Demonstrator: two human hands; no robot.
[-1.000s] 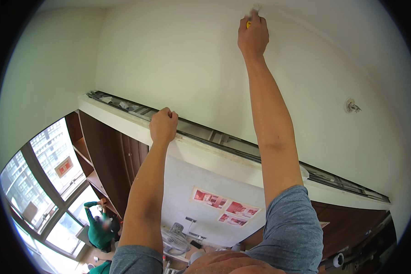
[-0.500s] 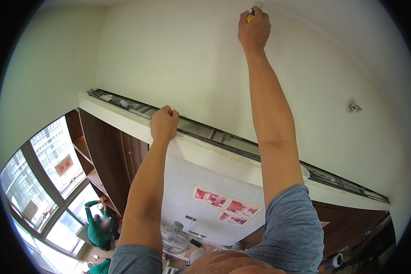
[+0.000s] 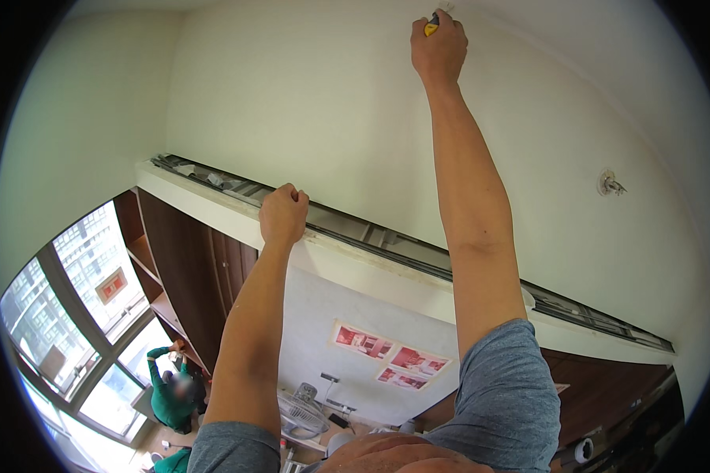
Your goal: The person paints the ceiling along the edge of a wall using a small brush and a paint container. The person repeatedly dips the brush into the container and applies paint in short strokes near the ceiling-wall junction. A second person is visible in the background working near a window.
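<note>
High up against the pale ceiling surface, my right hand (image 3: 440,49) is closed around a tool with a yellow and dark handle (image 3: 431,29). The tool's far end is hidden by the fingers, so its exact kind does not show. Just beyond the fist is a small whitish fitting (image 3: 446,6), cut off near the top of the picture; contact between the tool and it cannot be made out. Lower down, my left hand (image 3: 284,214) has its fingers curled over the rim of a long pale ledge (image 3: 371,258), beside the dark recessed channel (image 3: 335,221).
A metal fitting (image 3: 610,183) sticks out from the pale surface at right. Below are a standing fan (image 3: 304,411), red-and-white posters (image 3: 361,340), dark wooden cabinets (image 3: 177,268) and tall windows (image 3: 91,260). A person in green (image 3: 173,400) is at lower left.
My right hand and forearm have shifted very slightly, and the tool's handle has tipped a little. My left hand stays put on the ledge.
</note>
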